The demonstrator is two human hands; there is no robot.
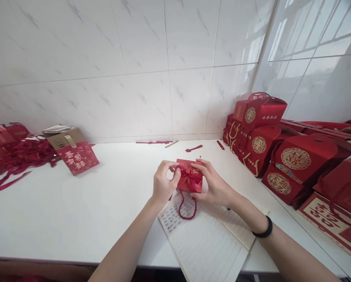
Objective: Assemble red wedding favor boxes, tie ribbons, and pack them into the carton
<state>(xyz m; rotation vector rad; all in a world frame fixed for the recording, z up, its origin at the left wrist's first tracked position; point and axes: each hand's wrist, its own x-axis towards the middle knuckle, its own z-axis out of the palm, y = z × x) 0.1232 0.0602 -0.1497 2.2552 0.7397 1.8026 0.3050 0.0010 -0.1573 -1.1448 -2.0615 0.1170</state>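
Note:
A small red gift box (pixel 190 165) with gold lettering is between my hands over an open notebook. Across its front lies a red ribbon bow (pixel 190 178), and a twisted red cord handle (pixel 187 218) loops down toward me. My left hand (pixel 165 180) pinches the bow's left loop between thumb and fingers. At the box's right side, my right hand (pixel 212 182) grips it, fingers on the upper edge and thumb below. The notebook (pixel 207 243), with handwriting on its left page, lies partly beneath my hands and forearms.
Several red gift boxes (pixel 295 158) are stacked along the right. Tangled red ribbons (pixel 31 152) lie at the left beside a brown box (pixel 65 139) and a red printed card (pixel 80 158). Ribbon scraps (pixel 194 149) rest near the tiled wall (pixel 146 105).

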